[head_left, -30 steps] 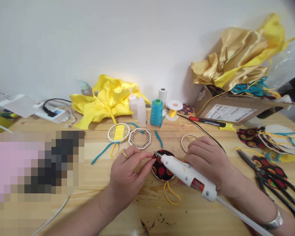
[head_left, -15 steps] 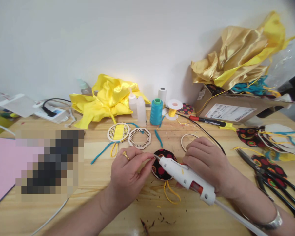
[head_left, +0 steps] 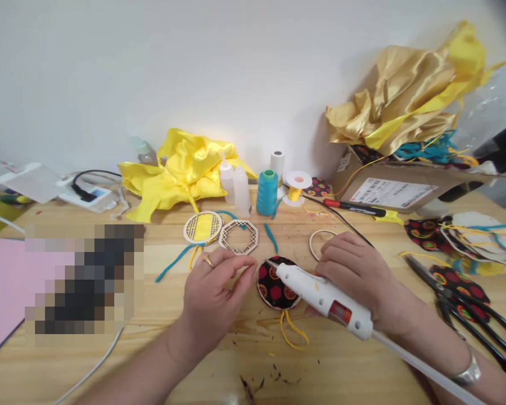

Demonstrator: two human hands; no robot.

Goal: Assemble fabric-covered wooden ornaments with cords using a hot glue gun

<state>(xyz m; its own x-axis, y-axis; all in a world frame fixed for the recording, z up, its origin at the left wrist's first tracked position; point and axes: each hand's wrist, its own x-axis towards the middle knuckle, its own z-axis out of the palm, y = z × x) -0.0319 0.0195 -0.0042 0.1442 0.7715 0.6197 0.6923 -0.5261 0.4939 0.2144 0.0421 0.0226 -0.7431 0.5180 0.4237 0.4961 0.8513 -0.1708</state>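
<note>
My right hand (head_left: 349, 270) is wrapped round a white glue gun (head_left: 320, 295), whose metal tip points left over a round, dark patterned fabric piece (head_left: 278, 287). A yellow cord loop (head_left: 295, 332) hangs from that piece's near edge. Just left of the piece, my left hand (head_left: 221, 292) has thumb and index fingertips pinched together; whatever may be between them is too small to make out. Behind the hands lie an octagonal wooden frame (head_left: 256, 239), a round lattice frame (head_left: 203, 227) with yellow fabric, and a plain wooden ring (head_left: 315, 247).
Bottles (head_left: 242, 191), a teal thread cone (head_left: 267, 193) and yellow satin (head_left: 172, 174) stand or lie along the wall. A cardboard box (head_left: 346, 177) full of cloth is at the back right. Black-handled shears (head_left: 442, 292) lie at the right, a pink sheet (head_left: 8, 287) at the left.
My left hand has moved left, away from the glue gun's tip and the edge of the dark fabric piece. The gun has shifted slightly right, still in my right hand.
</note>
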